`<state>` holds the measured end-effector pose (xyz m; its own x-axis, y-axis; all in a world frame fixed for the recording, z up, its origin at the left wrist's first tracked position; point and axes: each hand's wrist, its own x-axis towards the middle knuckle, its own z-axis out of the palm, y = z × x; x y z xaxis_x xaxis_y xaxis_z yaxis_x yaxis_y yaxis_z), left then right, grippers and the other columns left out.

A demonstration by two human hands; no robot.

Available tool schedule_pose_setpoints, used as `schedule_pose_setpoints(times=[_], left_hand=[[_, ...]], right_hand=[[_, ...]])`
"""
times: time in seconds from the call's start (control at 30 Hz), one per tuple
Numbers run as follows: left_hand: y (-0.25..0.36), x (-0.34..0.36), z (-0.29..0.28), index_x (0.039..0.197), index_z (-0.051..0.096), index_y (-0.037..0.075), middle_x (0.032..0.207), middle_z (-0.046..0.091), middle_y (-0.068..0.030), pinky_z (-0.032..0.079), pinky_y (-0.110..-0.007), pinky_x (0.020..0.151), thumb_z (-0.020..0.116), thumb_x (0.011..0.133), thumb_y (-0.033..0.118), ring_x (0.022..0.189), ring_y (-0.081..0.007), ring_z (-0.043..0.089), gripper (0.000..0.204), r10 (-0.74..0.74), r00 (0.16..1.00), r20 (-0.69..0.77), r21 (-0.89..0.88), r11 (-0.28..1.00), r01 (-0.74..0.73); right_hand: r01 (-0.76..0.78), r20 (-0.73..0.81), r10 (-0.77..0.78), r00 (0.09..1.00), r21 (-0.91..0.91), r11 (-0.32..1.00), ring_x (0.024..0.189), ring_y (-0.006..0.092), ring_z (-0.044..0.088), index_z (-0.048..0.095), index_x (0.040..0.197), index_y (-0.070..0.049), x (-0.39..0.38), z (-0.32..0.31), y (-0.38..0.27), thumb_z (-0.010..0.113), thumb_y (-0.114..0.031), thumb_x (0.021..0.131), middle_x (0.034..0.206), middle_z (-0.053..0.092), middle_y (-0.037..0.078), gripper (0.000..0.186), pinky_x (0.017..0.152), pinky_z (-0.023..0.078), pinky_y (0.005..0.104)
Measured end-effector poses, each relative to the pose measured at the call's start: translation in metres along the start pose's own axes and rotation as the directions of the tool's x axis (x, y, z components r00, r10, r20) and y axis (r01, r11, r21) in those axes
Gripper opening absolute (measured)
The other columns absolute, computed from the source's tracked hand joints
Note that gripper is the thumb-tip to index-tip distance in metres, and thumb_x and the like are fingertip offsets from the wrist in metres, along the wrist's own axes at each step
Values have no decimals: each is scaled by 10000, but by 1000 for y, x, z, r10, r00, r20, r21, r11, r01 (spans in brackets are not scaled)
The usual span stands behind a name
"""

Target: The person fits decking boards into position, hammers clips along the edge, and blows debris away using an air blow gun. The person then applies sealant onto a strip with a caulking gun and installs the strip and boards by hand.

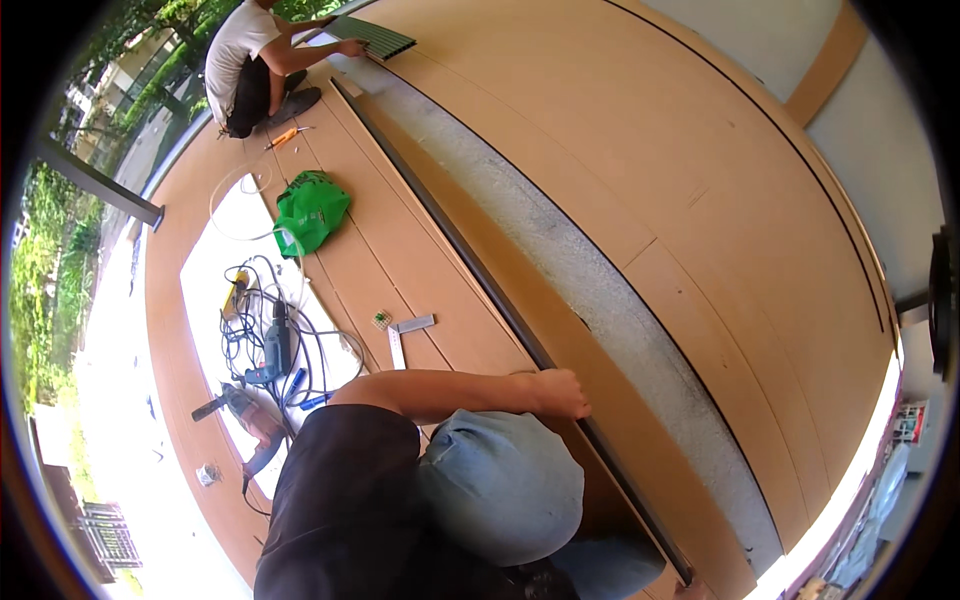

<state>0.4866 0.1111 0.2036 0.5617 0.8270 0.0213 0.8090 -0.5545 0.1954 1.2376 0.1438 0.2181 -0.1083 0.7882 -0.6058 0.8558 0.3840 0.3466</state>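
A long brown decking board (590, 375) with a dark edge runs from the far left down to the lower right, tilted up on its side. My left hand (562, 393) is closed round its dark edge near the middle of the view, the forearm reaching across above my raised knee. At the lower rim my right hand (690, 590) shows only in part, its fingers at the near end of the same board. Beside the board lies a gap of bare grey concrete (600, 310) between laid boards.
Left of me, a white sheet (215, 270) bears a drill (275, 345), another power tool (255, 425) and tangled cables. A metal square (398, 335), a green bag (312, 212) and an orange-handled tool (285, 138) lie nearby. A crouching co-worker (240, 60) holds a green ribbed panel (375, 38).
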Motion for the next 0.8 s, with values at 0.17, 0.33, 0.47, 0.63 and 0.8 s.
schedule_pose_setpoints(times=[0.17, 0.33, 0.47, 0.63, 0.8], left_hand=[[-2, -5, 12, 862, 676, 114, 808, 746, -77, 588, -423, 614, 610, 894, 177, 762, -286, 754, 97, 0, 999, -44, -28, 1000, -1], [-2, -5, 7, 832, 645, 101, 816, 705, -56, 583, -373, 640, 618, 862, 175, 808, -241, 730, 84, 10, 1000, -19, -31, 999, -11], [-4, -8, -3, 842, 650, 105, 804, 703, -53, 584, -373, 647, 612, 871, 179, 797, -245, 730, 88, -4, 1000, 0, -9, 1000, 4], [-11, -16, -1, 969, 688, 100, 939, 744, -110, 588, -442, 756, 613, 906, 181, 917, -311, 735, 126, -42, 998, 37, -165, 985, 48], [-30, -52, -5, 1026, 651, 112, 1069, 685, -93, 532, -424, 891, 674, 825, 168, 1073, -291, 657, 210, -151, 987, 47, -122, 980, 156]], right_hand=[[77, -98, -73, 992, 41, 996, 1156, 332, 696, 527, 1511, -256, 21, 17, 7, 708, -380, 913, 1365, 680, 105, 637, 929, 583, 485], [147, -149, -134, 980, 81, 986, 1172, 328, 689, 535, 1505, -218, 16, 17, 8, 716, -392, 902, 1368, 680, 103, 654, 951, 574, 475], [82, -79, -77, 994, 60, 995, 1177, 318, 687, 560, 1483, -206, 27, -2, -12, 724, -355, 896, 1371, 679, 106, 627, 966, 568, 455], [60, -21, -58, 998, 133, 989, 1181, 308, 685, 564, 1474, -191, 26, -8, -12, 718, -314, 897, 1364, 682, 111, 609, 978, 560, 453], [-5, 10, 3, 1000, 231, 973, 1137, 332, 704, 658, 1362, -163, 3, 6, -7, 692, -294, 920, 1316, 697, 151, 462, 922, 577, 518]])
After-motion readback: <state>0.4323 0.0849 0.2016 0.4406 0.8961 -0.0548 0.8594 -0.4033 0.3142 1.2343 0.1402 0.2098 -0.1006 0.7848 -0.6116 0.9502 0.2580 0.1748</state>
